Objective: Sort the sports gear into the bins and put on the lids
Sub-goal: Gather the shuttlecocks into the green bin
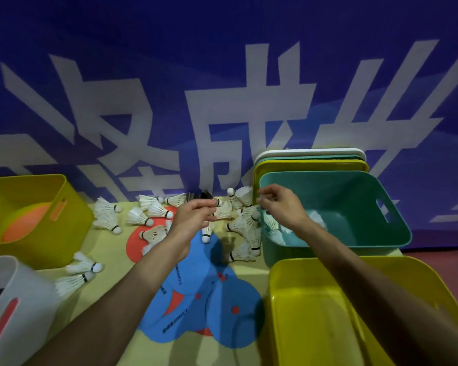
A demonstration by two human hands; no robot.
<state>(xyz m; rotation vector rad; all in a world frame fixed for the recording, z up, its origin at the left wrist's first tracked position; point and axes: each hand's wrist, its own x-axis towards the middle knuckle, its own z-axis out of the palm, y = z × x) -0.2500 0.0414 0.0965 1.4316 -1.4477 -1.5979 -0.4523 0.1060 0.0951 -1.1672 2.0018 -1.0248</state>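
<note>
The shuttlecocks (143, 220) lie scattered on the desk (111, 249), most of them in a heap between the two hands and just beside the teal bin (354, 207). A few white ones are already inside that bin, at its near left corner. Some more lie apart at the left, near the yellow bin (72, 207) and the white bin (24, 299).

The left hand (193, 217) is over the heap, its grip pinched together on a shuttlecock, it seems, though the feathers blur with the ones below. The right hand (280, 204) is at the left rim of the teal bin with the fingers bent and a little apart; I cannot tell if something is between them.

I judge the step is sorting shuttlecocks into the teal bin, and it is still early. Next, the left hand must carry its shuttlecock over the rim and release. The lids (312, 157) stand stacked behind the bin, waiting.
</note>
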